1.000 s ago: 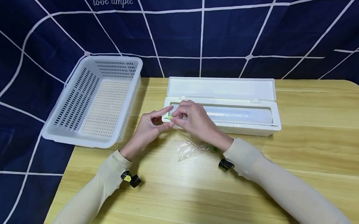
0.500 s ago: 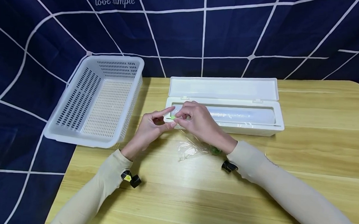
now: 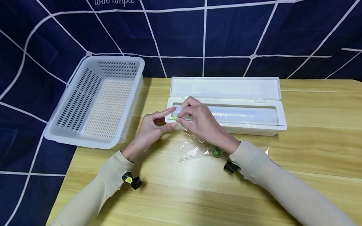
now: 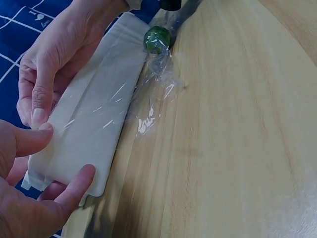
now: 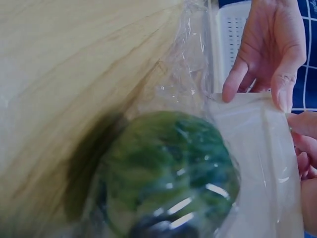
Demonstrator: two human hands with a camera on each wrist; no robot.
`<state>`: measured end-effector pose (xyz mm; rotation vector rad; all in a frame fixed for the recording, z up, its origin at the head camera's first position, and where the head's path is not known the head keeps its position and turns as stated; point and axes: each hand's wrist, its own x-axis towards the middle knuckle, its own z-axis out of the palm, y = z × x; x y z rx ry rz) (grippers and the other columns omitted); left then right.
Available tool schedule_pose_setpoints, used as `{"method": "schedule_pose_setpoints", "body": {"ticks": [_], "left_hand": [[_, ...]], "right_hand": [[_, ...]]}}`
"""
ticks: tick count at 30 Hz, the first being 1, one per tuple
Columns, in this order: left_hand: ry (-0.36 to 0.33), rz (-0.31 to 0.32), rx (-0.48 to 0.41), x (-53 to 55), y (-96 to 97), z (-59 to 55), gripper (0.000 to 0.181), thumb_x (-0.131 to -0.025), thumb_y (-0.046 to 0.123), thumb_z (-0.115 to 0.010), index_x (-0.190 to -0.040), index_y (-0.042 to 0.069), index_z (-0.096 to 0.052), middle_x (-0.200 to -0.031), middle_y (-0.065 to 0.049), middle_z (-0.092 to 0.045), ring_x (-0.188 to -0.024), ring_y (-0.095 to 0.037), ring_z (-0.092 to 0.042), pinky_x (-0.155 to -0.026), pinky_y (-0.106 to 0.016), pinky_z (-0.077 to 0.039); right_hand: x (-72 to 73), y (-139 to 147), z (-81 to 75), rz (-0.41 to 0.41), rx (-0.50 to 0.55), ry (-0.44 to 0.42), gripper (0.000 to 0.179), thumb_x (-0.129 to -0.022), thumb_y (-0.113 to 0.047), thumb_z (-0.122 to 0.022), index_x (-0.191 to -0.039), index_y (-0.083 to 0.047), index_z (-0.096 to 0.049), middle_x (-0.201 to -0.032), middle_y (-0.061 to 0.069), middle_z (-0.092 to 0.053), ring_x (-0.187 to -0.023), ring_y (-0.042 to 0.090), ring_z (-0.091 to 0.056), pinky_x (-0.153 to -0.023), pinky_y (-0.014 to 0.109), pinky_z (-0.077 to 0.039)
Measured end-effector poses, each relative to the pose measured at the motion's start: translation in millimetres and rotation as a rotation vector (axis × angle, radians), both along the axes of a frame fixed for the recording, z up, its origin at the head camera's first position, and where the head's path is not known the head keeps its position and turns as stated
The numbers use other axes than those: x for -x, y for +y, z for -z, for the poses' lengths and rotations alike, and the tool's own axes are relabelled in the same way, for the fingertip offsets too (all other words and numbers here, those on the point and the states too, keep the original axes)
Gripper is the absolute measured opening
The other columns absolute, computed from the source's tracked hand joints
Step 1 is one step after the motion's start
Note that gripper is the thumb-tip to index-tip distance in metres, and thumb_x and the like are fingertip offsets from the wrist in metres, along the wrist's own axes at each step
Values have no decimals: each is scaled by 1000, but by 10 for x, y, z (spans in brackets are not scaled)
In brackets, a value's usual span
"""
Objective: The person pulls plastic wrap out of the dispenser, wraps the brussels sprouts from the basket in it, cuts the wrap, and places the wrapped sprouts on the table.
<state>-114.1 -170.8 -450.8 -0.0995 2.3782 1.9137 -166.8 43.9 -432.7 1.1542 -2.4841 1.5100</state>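
"Looking across the pale, wood-grained surface (image 3: pixel 171 200), what has just changed?"

"Only small things. The deep, whitish, perforated plastic basket (image 3: pixel 82 142) hasn't moved, nor has the long white plastic box (image 3: pixel 247 131) with its lid back. The left hand (image 3: pixel 150 130) stays at the box's left end, thumb and fingers spread to hold it between them. The right hand (image 3: pixel 200 120) pinches a lime-green tab (image 3: pixel 175 117) on the front edge; against the box, that tab has crept slightly rightward."

"Meaning what?"

"Most of the edge lies to the tab's right, so I'd judge the work there barely begun."

"And how does everything look?"

"Largest first: a thick, whitish, glossy roll (image 3: pixel 244 114) lies lengthwise in the box. Clear, crinkled plastic film (image 3: pixel 191 150) drapes down the front and spreads, glinting, onto the surface. Under it, in front of the box and near the right wrist, sits a round, mottled green, leafy-looking ball (image 5: pixel 173 168); more of it shows from above than a second ago, and bright streaks cross the film over it. The tab is smallest, mostly hidden by fingertips."
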Motion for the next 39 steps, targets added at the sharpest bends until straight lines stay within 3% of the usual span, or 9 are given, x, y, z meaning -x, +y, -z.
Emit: {"method": "schedule_pose_setpoints", "body": {"ticks": [9,19,29,39], "left_hand": [[17,7,-4,9,-10,24,54,-91,7,-90,-141,22,-76,-85,-12,-37,-82,-20,-40,-61,-25,-32],[14,11,-8,12,24,24,55,-91,7,-90,-142,20,-75,-85,-9,-38,-82,-19,-41,-60,-24,-33],[8,17,-17,-9,-6,38,54,-91,7,-90,-142,20,-75,-85,-11,-38,-81,-20,-41,-59,-23,-33],[18,15,-16,-6,-13,13,55,-90,7,-91,-141,21,-75,-85,-12,-38,-82,-21,-41,-61,-25,-33]], "right_hand": [[17,31,-4,-29,-22,3,7,-92,4,-85,-97,5,-80,-107,6,-61,-95,22,-58,-83,31,-54],[19,288,-40,-18,-69,58,6,-93,5,-84,-96,1,-80,-103,4,-61,-89,20,-57,-80,34,-53],[-1,393,-43,5,-93,22,5,-94,0,-85,-98,0,-82,-106,4,-63,-83,18,-56,-74,32,-52],[21,481,-51,34,-105,59,7,-92,-3,-88,-96,-2,-83,-104,3,-64,-101,23,-56,-90,40,-49]]}}
